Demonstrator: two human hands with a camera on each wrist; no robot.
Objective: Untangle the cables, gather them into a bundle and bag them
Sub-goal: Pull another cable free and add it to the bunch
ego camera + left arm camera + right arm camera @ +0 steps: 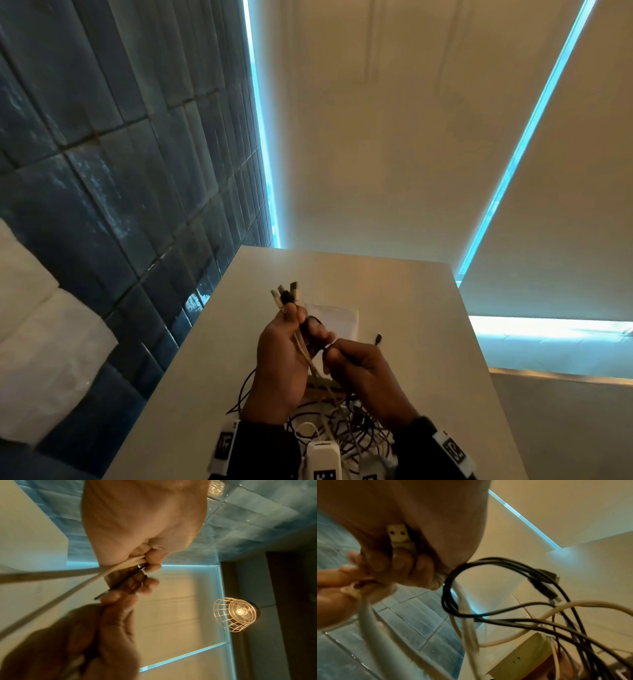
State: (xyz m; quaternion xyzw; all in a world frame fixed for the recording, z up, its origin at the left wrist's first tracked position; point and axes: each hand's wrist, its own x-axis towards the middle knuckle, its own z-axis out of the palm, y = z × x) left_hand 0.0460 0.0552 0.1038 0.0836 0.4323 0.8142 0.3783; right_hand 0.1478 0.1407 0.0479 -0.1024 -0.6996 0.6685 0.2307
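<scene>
In the head view my left hand (297, 322) is raised above the table (428, 325) and grips a bunch of white and black cables (305, 353); their USB plugs (285, 294) stick up past my fingers. My right hand (329, 351) is just to its right and pinches one cable of that bunch. The right wrist view shows a white USB plug (397, 535) tucked between my right palm and curled fingers (406, 566). Below both hands a tangle of black and white cables (346, 421) lies on the table. In the left wrist view white cables (118, 566) run out of my left fist.
A flat white bag (337, 317) lies on the table beyond my hands. A black plug (377, 339) shows beside my right hand. Loops of black cable (488, 588) hang under my right hand. A dark tiled wall (120, 171) runs along the left. A white marked box (322, 459) sits nearest me.
</scene>
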